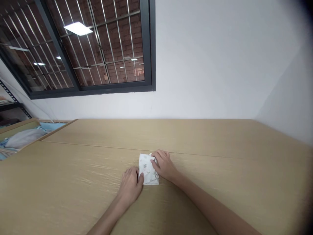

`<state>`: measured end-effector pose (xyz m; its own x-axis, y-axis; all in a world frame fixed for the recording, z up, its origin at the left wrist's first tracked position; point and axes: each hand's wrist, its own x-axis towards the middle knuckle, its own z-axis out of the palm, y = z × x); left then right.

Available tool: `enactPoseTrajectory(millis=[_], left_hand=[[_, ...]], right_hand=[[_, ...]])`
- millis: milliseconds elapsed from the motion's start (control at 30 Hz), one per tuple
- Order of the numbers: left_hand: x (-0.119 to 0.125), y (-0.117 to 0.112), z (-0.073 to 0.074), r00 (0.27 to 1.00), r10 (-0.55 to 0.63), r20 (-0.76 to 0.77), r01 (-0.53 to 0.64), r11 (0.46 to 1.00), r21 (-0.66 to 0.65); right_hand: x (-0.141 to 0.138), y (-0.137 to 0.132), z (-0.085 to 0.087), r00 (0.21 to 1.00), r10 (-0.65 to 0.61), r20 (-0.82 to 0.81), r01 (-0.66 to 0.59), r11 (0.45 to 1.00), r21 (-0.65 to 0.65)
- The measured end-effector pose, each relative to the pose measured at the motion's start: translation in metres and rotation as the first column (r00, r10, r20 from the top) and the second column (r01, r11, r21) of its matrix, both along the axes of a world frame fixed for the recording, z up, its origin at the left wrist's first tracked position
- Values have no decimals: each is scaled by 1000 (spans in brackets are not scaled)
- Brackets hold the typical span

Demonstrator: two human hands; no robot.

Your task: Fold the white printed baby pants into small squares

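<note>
The folded white cloth (148,169) lay just on the near side of the seam (97,146) in the wooden surface (73,189), its upper edge close to that line. Its small printed pattern faced up, and its layers showed at the lower right corner. The left hand (131,184), farther toward the near side of the seam, laid its thumb on the cloth's lower left edge; its bent fingers bunched together beside that edge. The right hand (164,163) reached the seam, thumb on the upper right part of the cloth, fingers close together and curled around that corner, a narrow gap between thumb and forefinger. Whether either hand gripped the fabric, I could not tell.
</note>
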<state>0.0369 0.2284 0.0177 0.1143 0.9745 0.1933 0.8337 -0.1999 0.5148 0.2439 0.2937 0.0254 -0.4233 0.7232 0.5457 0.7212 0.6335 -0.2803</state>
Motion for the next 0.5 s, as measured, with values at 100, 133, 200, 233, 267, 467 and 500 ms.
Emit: enactPoseTrajectory(millis=[100, 133, 200, 233, 267, 467, 500], left_hand=[[-8, 9, 9, 998, -16, 59, 18, 1000, -21], [-11, 10, 15, 997, -19, 80, 21, 1000, -23], [-18, 8, 30, 994, -21, 111, 23, 1000, -16], [-22, 3, 40, 993, -21, 120, 23, 1000, -11], [-27, -5, 50, 992, -19, 124, 20, 1000, -7], [-81, -103, 94, 992, 37, 116, -53, 989, 135], [-94, -125, 98, 992, 46, 118, -68, 980, 186]], right_hand=[[-3, 0, 1, 1000, 20, -1, -20, 999, -32], [-5, -1, 3, 1000, 23, -9, -23, 998, -59], [-14, -7, 9, 998, 29, -47, -35, 990, -136], [-19, -12, 13, 996, 35, -80, -49, 983, -179], [-27, -19, 18, 991, 46, -126, -74, 972, -224], [-91, -79, 54, 852, 177, -492, -418, 796, -437], [-103, -92, 62, 814, 192, -548, -489, 737, -466]])
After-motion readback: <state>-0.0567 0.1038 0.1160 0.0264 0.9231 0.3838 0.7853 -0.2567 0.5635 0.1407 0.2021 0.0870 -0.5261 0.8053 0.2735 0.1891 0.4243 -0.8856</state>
